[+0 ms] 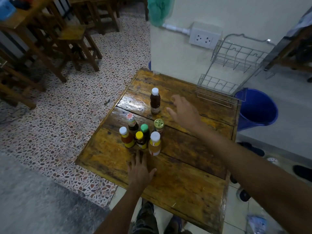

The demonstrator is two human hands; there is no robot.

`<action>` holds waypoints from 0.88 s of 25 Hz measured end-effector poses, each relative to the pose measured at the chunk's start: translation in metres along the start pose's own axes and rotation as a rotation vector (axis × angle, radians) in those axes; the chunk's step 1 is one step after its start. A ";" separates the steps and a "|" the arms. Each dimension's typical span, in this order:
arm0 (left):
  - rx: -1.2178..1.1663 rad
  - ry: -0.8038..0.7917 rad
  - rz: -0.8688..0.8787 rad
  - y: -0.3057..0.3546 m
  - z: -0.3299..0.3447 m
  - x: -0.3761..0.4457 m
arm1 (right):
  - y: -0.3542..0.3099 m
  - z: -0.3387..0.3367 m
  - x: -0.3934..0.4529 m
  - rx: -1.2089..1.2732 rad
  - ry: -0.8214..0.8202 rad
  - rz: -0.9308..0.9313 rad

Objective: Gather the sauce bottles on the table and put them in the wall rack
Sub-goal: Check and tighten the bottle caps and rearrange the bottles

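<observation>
Several sauce bottles stand clustered on the wooden table (182,188): an orange one with a white cap (127,137), a yellow-capped one (140,140), a green-capped one (145,130), a pale orange one with a white cap (154,144), a gold-lidded jar (158,125) and a dark bottle with a patterned cap (131,121). A tall brown bottle (155,101) stands apart, farther back. My right hand (183,110) hovers open just right of it, not touching. My left hand (140,169) rests flat on the table near the cluster. The wire wall rack (236,65) hangs empty on the wall.
A blue bucket (258,108) sits on the floor right of the table, below the rack. A wall socket (204,37) is left of the rack. Wooden chairs (74,41) stand on the tiled floor at the left. Shoes lie on the floor at the right.
</observation>
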State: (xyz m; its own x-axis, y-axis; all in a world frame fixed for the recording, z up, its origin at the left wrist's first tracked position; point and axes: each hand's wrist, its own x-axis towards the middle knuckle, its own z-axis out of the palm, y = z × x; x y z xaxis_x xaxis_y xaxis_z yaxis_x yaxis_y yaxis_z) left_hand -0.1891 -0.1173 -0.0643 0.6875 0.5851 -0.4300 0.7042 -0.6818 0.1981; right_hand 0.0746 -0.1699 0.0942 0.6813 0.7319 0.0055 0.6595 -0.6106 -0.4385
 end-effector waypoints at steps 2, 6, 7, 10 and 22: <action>0.015 0.007 0.015 -0.004 -0.002 0.002 | -0.008 0.006 0.040 -0.064 -0.026 -0.002; 0.041 0.006 0.026 -0.006 -0.004 0.000 | -0.026 0.033 0.093 -0.203 -0.081 -0.016; 0.042 0.003 0.026 -0.007 -0.005 0.000 | -0.027 0.039 0.101 -0.225 -0.100 0.001; 0.034 -0.014 0.025 -0.008 -0.007 0.001 | -0.021 0.050 0.109 -0.241 -0.125 0.037; -0.055 0.081 0.136 0.040 -0.003 -0.038 | 0.019 0.001 0.011 -0.038 -0.024 -0.007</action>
State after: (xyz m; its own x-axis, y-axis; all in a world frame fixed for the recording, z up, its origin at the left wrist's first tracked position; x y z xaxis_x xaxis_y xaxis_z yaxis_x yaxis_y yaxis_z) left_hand -0.1867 -0.1662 -0.0374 0.7877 0.5241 -0.3237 0.6107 -0.7335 0.2985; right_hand 0.0940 -0.1732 0.0855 0.6690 0.7432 -0.0133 0.6762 -0.6158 -0.4044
